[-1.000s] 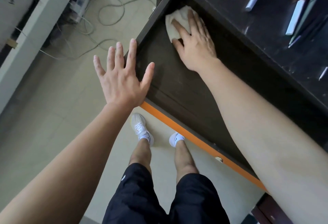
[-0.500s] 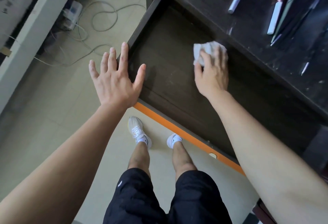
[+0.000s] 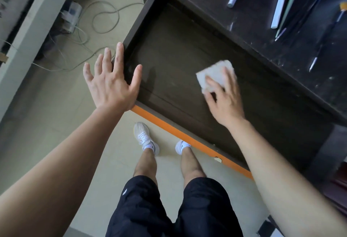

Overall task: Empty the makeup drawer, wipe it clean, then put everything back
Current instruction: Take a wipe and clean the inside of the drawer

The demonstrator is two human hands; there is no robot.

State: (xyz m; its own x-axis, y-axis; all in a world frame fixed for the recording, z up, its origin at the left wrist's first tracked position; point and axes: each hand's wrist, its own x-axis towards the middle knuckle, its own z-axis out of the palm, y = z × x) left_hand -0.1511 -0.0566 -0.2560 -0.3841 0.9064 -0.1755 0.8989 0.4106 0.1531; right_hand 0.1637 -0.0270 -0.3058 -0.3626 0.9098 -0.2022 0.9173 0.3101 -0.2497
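Drawer [image 3: 169,52], pulled open beneath the surface [image 3: 262,20] at 1 o'clock, with right hand [image 3: 223,97] pressing a cloth [image 3: 212,73] flat against its floor, fingers closed over it; left hand [image 3: 112,82] spread wide at its left corner.

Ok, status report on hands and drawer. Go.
Left hand open, spread at the drawer corner. Right hand pressing cloth on drawer floor. Drawer empty. Nothing in the way.

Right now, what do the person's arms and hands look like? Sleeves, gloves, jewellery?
Both arms are bare to the frame edge: no sleeves in view. The left hand and right hand wear no gloves, and no rings, watch or wristband show. No markings are visible. Lower down: black shorts, white socks and shoes.
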